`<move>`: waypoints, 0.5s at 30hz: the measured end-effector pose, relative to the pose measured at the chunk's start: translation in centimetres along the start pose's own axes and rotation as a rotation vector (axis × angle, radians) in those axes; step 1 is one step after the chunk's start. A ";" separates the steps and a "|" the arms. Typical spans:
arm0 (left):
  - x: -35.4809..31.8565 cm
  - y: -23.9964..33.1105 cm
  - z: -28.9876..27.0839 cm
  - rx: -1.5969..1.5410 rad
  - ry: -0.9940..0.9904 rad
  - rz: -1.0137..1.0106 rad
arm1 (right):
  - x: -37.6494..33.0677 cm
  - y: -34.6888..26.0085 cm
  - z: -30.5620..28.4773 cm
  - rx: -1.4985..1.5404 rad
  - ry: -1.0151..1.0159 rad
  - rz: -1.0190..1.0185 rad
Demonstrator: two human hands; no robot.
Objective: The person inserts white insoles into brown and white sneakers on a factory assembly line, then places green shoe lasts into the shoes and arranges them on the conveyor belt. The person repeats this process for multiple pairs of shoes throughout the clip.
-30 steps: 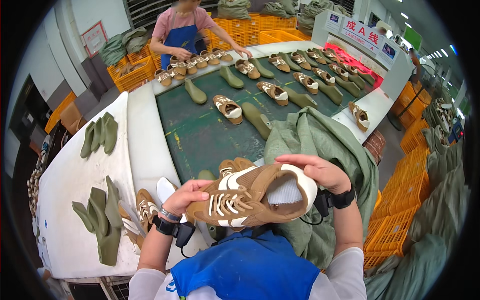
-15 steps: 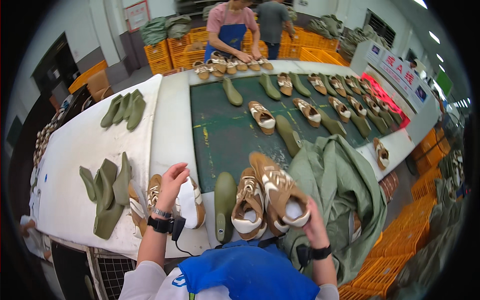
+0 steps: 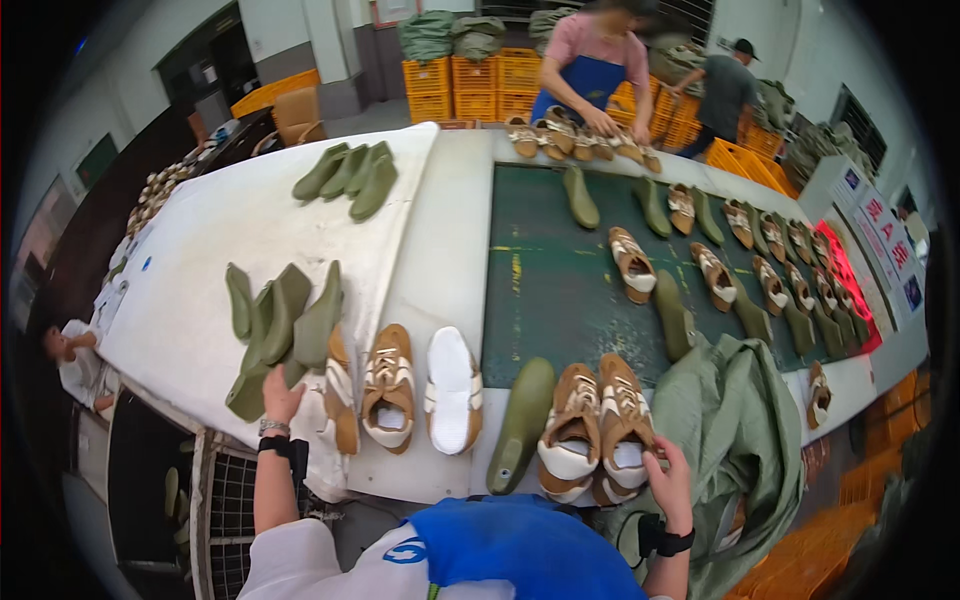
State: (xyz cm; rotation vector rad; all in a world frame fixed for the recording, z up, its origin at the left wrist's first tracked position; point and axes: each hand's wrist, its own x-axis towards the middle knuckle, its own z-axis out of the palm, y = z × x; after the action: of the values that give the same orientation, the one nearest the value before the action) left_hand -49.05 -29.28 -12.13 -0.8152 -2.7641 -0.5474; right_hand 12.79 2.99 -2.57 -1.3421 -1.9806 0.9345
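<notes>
My left hand reaches to a pile of green shoe lasts at the left, its fingers extended against the lower end of one last. My right hand grips the heel collar of a tan-and-white sneaker that stands on the table in front of me. Touching its left side is a matching sneaker. Farther left lie a single green last, a sneaker with its white sole up, an upright sneaker and one tipped on its side.
More lasts lie on the white cloth. Rows of sneakers and lasts cover the green mat at right. A crumpled green cloth lies beside my right hand. Across the table, a person in a blue apron handles sneakers. Orange crates stand behind.
My left hand has moved left and down to the pile of lasts. My right hand has lowered the tilted sneaker onto the table beside its match. The view has shifted left.
</notes>
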 end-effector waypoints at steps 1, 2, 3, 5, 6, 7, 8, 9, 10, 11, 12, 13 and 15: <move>-0.3 -1.7 0.5 0.053 -0.151 -0.085 | 0.4 -0.1 0.2 -0.150 -0.016 -0.114; -0.8 -2.8 1.3 -0.041 -0.295 -0.192 | 0.8 -0.1 0.5 -0.296 -0.032 -0.238; -1.2 -3.3 2.2 -0.084 -0.478 -0.305 | 0.9 0.0 0.7 -0.213 -0.042 -0.182; -2.2 -3.6 3.6 -0.202 -0.489 -0.306 | 1.1 0.5 0.9 -0.111 -0.026 -0.092; -2.4 -3.5 4.0 -0.188 -0.316 -0.291 | 1.2 0.7 1.0 -0.066 -0.001 -0.042; -2.2 -3.3 4.2 -0.220 -0.125 -0.325 | 1.2 0.9 1.0 -0.055 -0.015 -0.040; -1.9 -3.2 4.2 -0.207 0.044 -0.322 | 1.2 1.1 0.9 -0.030 -0.030 -0.010; -1.1 -3.0 4.1 -0.190 0.153 -0.326 | 1.4 1.1 0.9 -0.007 -0.042 0.024; -0.2 -3.0 3.9 -0.169 0.298 -0.310 | 1.4 1.1 0.7 -0.061 -0.052 -0.030; 0.9 -2.8 4.0 -0.214 0.198 -0.326 | 1.5 1.1 0.7 -0.115 -0.058 -0.082; 2.3 -2.5 4.2 -0.254 0.139 -0.322 | 1.6 1.0 0.6 -0.168 -0.061 -0.134; 3.3 -2.4 4.4 -0.286 0.086 -0.327 | 1.7 0.8 0.6 -0.180 -0.063 -0.134; 5.2 -1.6 5.3 -0.531 -0.280 -0.590 | 1.7 0.5 0.6 -0.204 -0.064 -0.133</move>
State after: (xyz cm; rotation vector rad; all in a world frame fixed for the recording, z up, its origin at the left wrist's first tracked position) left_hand -54.71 -25.83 -15.90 -0.1264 -3.1536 -1.4104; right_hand 12.05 4.59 -3.18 -1.2820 -2.2342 0.7376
